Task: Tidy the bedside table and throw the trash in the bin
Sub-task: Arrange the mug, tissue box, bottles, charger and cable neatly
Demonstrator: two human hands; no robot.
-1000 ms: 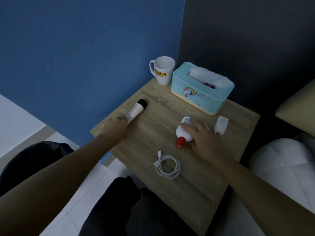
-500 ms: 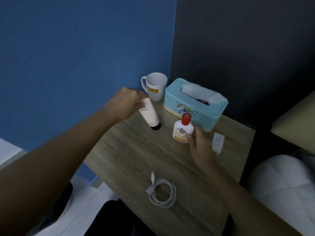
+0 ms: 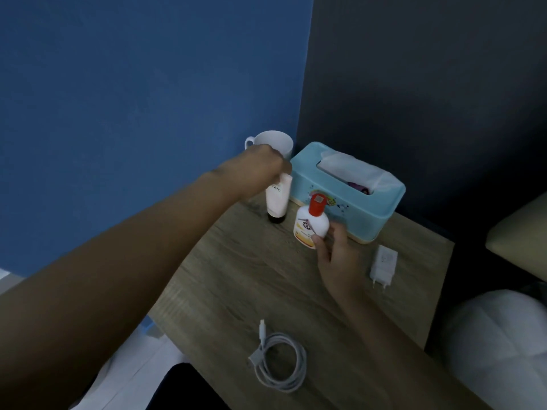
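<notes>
Head view, looking down at a wooden desk [image 3: 236,279] set in a corner between a blue wall and a dark grey wall. The left hand [image 3: 260,170] has its grip closed around the top of a pale cream tube [image 3: 276,199], which stands upright on its black cap on the desk, just beside a light blue tissue box [image 3: 370,214]. The right hand [image 3: 334,258] has its grip clamped on the lower part of a small white bottle [image 3: 310,229] with a red cap and a yellow-orange band near its base; it is upright, in front of the tissue box. A white mug [image 3: 275,142] sits behind the left hand, in the corner. A white charger plug [image 3: 383,266] lies flat to the right of the right hand. A coiled white cable [image 3: 279,362] lies near the desk's front edge.
</notes>
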